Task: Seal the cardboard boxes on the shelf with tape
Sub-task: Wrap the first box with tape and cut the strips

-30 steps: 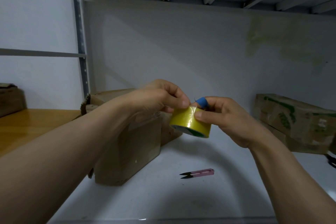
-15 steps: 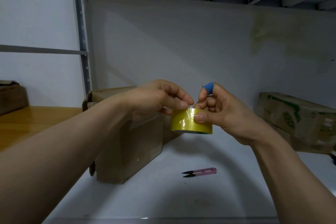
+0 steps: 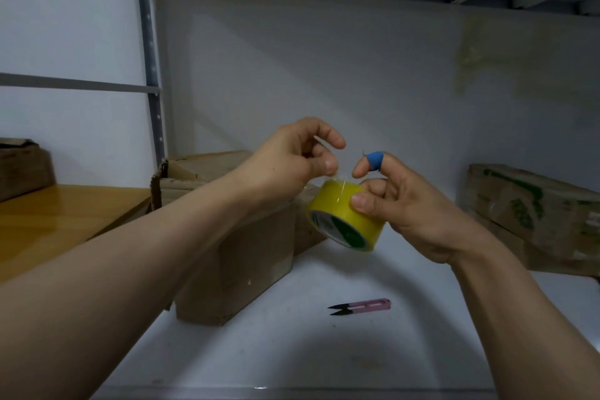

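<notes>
L hand (image 3: 292, 159) now pinches tape end (image 3: 339, 178), peeled up off roll (image 3: 347, 214); R hand (image 3: 406, 204) grips roll. End's free, so box (image 3: 253, 253) sealing can start.

counting in progress | round yellow tape roll (image 3: 349, 214): one showing | brown cardboard boxes (image 3: 22, 169) (image 3: 201, 166) (image 3: 253, 269) (image 3: 532, 204): at least four showing, the rightmost green-printed | pink-handled thread snips (image 3: 360, 306): one lying | blue rubber fingertip cap (image 3: 375, 157): one being worn | bare hands, left hand (image 3: 292, 156) and right hand (image 3: 412, 204): two working

Seemingly no legible text; box (image 3: 535, 214) print blurred.
</notes>
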The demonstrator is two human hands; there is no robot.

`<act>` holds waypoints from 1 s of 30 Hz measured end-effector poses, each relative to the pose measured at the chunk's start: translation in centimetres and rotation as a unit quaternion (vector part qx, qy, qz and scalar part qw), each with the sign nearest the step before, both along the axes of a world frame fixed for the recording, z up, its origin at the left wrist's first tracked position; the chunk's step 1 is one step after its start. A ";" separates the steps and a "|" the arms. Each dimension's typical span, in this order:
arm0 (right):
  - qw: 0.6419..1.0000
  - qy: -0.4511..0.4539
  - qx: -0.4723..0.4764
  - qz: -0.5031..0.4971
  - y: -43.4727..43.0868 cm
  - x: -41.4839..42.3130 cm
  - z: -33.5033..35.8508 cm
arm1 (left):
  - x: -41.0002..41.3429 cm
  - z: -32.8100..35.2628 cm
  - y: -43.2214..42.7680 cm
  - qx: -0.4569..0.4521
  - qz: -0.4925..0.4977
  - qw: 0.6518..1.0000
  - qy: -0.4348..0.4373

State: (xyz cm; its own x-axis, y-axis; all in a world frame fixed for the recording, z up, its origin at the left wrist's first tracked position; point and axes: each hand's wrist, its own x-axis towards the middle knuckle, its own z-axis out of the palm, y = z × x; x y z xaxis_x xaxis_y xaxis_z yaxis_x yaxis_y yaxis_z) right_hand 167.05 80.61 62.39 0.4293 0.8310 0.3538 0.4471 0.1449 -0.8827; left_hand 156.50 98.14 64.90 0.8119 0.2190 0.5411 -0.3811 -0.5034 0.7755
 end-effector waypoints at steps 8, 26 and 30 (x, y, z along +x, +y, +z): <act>0.993 -0.054 -0.076 -0.073 0.4 -0.4 0.6 | -0.7 -0.2 -0.6 0.201 0.080 0.973 -0.076; 0.988 0.013 -0.060 -0.140 1.3 -1.4 -0.5 | -0.4 -0.9 -1.0 0.020 0.109 0.980 0.167; 0.998 0.019 -0.023 -0.052 2.3 -2.7 0.7 | -1.6 3.3 0.3 0.030 0.165 0.979 0.114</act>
State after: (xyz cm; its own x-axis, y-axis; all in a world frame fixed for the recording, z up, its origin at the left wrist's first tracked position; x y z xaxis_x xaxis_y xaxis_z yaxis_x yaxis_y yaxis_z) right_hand 164.34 82.93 63.13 0.5270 0.7960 0.2978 0.4239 0.0575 -0.9039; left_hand 154.93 98.43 68.23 0.8040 0.4626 0.3736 -0.0105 -0.6171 0.7868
